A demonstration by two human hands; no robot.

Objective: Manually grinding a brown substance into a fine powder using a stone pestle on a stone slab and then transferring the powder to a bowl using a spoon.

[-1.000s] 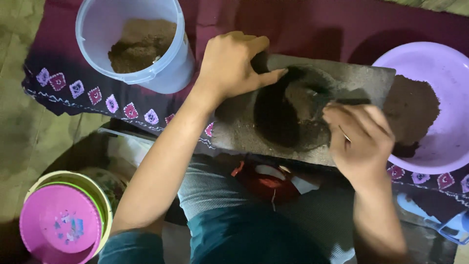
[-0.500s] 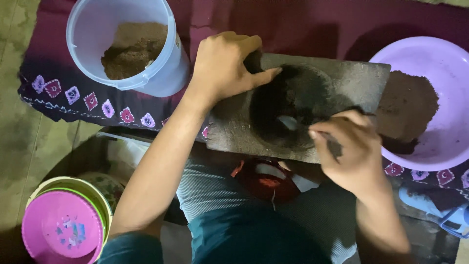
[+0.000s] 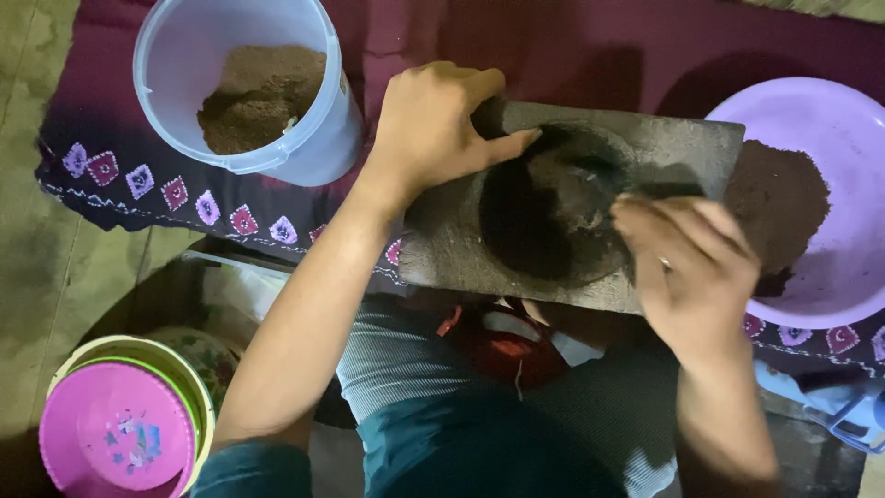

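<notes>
Stone grinding slab (image 3: 461,249), grey with a dark round hollow, lay across the person's lap, its far edge over the maroon cloth (image 3: 406,37) and its right end tipped over the lilac basin (image 3: 857,267). Over the last second the right hand (image 3: 691,267) had drawn back from the hollow's middle to its right rim, nearer the basin, which suggested brown powder (image 3: 774,198) was being swept off the stone into the heap already there. That hand was curled, fingers bunched as if pinching a small tool; what it held was hidden. The left hand (image 3: 433,129) had stayed put, fingers wrapped over the slab's top edge, thumb stretched along the hollow's rim, steadying it. A white bucket (image 3: 313,138) of lighter powder stood left; a pink lid (image 3: 115,433) lay lower left.
</notes>
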